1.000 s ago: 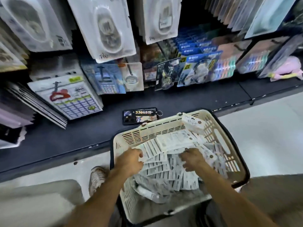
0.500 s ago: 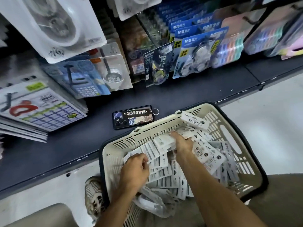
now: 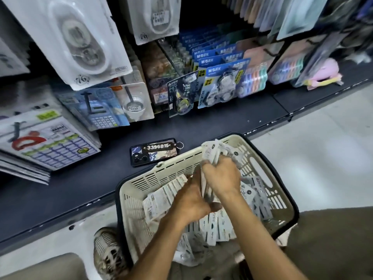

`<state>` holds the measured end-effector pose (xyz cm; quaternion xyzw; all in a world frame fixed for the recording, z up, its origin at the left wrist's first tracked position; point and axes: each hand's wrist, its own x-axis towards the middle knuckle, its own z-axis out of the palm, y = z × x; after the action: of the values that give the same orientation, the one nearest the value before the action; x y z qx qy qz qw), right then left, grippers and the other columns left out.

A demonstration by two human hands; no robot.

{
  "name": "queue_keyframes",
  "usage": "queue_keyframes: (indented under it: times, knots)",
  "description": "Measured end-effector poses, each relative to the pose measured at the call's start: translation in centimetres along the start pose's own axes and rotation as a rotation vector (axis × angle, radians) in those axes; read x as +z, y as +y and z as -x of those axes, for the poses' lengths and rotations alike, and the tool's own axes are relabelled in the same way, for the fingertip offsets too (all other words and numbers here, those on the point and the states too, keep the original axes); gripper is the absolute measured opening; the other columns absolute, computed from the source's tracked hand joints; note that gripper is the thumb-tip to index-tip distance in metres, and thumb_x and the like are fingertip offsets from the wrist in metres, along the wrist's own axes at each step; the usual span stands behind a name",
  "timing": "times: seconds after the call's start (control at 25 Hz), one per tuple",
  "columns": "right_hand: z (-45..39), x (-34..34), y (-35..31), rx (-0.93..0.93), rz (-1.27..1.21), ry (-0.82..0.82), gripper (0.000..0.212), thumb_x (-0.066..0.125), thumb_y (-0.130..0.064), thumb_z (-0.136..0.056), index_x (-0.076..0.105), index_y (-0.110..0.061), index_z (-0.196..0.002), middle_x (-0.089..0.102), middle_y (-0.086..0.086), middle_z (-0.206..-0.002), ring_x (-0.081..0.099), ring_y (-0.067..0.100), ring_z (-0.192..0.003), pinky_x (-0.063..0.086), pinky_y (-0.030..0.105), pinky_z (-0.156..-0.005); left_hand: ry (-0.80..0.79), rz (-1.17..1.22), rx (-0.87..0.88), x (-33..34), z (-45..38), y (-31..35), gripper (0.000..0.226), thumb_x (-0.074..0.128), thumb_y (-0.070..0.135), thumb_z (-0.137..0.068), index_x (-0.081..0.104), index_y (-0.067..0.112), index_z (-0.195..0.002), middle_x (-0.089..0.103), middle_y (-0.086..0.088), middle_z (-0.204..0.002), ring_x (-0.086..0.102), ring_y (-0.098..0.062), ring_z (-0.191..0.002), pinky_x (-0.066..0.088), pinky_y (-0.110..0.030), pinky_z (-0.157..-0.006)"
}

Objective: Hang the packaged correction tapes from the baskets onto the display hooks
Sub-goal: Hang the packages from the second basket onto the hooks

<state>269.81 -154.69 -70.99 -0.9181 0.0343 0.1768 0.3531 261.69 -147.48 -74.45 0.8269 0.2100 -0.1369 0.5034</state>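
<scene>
Both hands have come together since half a second ago and lifted a bunch of packs [image 3: 212, 153] above the basket [image 3: 161, 174], lower centre. Right hand [image 3: 222, 176] grips the bunch; left hand [image 3: 191, 201] closes on its lower end. This looks like the gathering step; next the bunch must be squared so the hang holes line up, then carried to a hook. More packs lie loose in the basket. Beyond it a phone [image 3: 154, 152] lies on the shelf [image 3: 60, 195]. Hanging cards [image 3: 220, 85] crowd the upper frame, and no free hook shows.

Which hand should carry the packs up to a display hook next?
Right hand: it already grips a bunch of correction tape packs lifted above the basket rim. The left hand sits lower, steadying them.
</scene>
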Motion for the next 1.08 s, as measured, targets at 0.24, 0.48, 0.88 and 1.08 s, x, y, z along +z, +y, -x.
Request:
queue_keyframes:
  times: [0.24, 0.48, 0.88, 1.08]
  knots:
    - [3.3, -7.2, -3.1, -0.393, -0.235, -0.351, 0.080, 0.063, -0.032, -0.096, 0.012, -0.071, -0.144, 0.068, -0.008, -0.116, 0.065, 0.014, -0.097, 0.050, 0.033, -0.088, -0.014, 0.726, -0.135, -3.0, 0.8, 1.9, 0.069, 0.086, 0.000, -0.066, 0.060, 0.010, -0.129, 0.080, -0.008, -0.097, 0.076, -0.021, -0.082, 0.062, -0.037, -0.078]
    - [4.4, -12.4, -3.6, -0.451, -0.445, -0.304, 0.081, 0.087, -0.039, -0.076, 0.038, -0.054, -0.140, 0.065, -0.015, -0.126, 0.070, 0.013, -0.102, 0.059, 0.033, -0.074, -0.085, 1.073, 0.075, -6.4, 3.2, 5.8, 0.062, 0.084, 0.012, -0.058, 0.070, 0.006, -0.118, 0.078, -0.015, -0.110, 0.073, -0.033, -0.103, 0.060, -0.043, -0.085]
    - [4.1, -18.2, -10.9, -0.454, -0.870, -0.738, 0.052, 0.069, -0.001, -0.076, 0.063, -0.005, -0.127, 0.068, 0.028, -0.123, 0.070, 0.043, -0.105, 0.061, 0.049, -0.080, 0.301, 0.861, 0.305, -15.8, 9.6, 14.3, 0.059, 0.097, 0.045, -0.049, 0.081, 0.024, -0.102, 0.081, -0.004, -0.102, 0.078, -0.022, -0.094, 0.058, -0.043, -0.091]
    - [3.4, -19.5, -16.1, -0.654, -0.947, -0.471, 0.062, 0.081, -0.011, -0.071, 0.060, -0.024, -0.127, 0.078, 0.008, -0.106, 0.076, 0.022, -0.091, 0.060, 0.028, -0.070, 0.638, 0.738, 0.505, -22.2, 12.6, 15.4, 0.043, 0.099, 0.034, -0.052, 0.081, 0.035, -0.091, 0.082, 0.003, -0.093, 0.079, -0.016, -0.085, 0.062, -0.027, -0.068]
